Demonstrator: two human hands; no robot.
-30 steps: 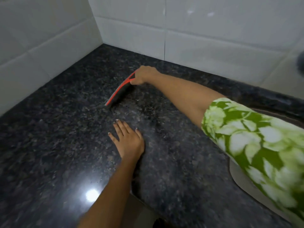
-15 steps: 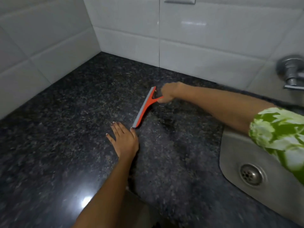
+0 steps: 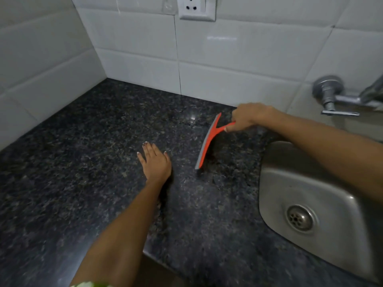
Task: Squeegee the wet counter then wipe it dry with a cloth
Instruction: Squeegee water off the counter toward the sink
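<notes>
An orange squeegee (image 3: 208,140) with a grey rubber blade rests its blade edge on the dark speckled granite counter (image 3: 83,172), a little left of the sink. My right hand (image 3: 247,117) grips its short handle from the right. My left hand (image 3: 155,162) lies flat on the counter with fingers spread, a short way left of the blade and not touching it. No cloth is in view.
A steel sink (image 3: 306,195) with a round drain (image 3: 300,218) is set into the counter at the right. A metal tap (image 3: 331,98) juts from the tiled wall above it. A white socket (image 3: 196,8) sits high on the back wall. White tiles close the counter's left and back sides.
My right hand has drawn the squeegee to the right across the counter, from the far left corner area toward the sink. My left hand has stayed flat in place.
</notes>
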